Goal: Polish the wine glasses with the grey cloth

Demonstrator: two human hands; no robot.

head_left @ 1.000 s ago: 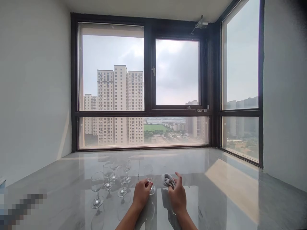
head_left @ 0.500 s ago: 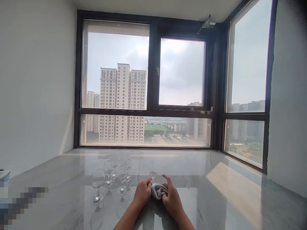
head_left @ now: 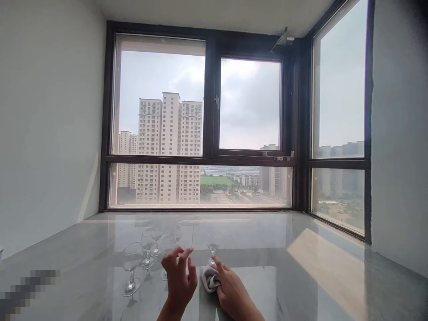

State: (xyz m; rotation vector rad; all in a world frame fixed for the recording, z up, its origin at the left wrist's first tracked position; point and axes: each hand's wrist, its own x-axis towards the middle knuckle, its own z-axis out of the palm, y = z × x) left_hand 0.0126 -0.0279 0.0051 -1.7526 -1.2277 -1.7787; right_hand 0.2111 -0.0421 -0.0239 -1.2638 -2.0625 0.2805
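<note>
My right hand is closed on a crumpled grey cloth, low over the shiny grey surface. Just beyond its fingertips stands a clear stemmed glass; whether they touch it I cannot tell. To the left, my left hand is raised with bent fingers spread apart and holds nothing. It partly covers one of several other stemmed glasses standing upright in a group. The nearest glass of that group is at the front left, with another glass behind it.
The grey surface is glossy and reflects the windows. Dark window frames rise at its back and right. A wall bounds it on the left. A pixelated dark patch covers the lower left corner.
My left hand has left its place beside the cloth and moved left, its fingers opening. My right hand has shifted slightly left and down with the cloth. The view has tilted a little.
</note>
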